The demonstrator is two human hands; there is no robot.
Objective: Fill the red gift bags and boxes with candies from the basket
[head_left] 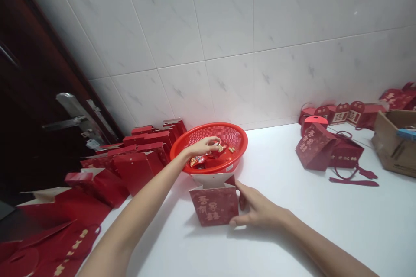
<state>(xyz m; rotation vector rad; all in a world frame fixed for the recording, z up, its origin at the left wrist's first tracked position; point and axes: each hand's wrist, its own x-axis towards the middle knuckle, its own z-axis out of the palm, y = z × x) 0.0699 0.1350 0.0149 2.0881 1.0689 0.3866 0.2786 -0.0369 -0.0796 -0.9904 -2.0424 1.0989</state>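
Note:
My left hand reaches into a red plastic basket. Its fingers are bent together over wrapped sweets and a few pale, peanut-like pieces; what they pinch is too small to make out. In front of the basket, an open-topped red gift box with gold characters stands upright on the white table. My right hand grips the box's right side, thumb near the front lower corner and fingers along the side and back. The inside of the box is mostly hidden.
Several open red boxes stand in rows on the left, near a dark door. More red boxes with cords lie at the right, beside a cardboard box. A tiled wall rises behind the table.

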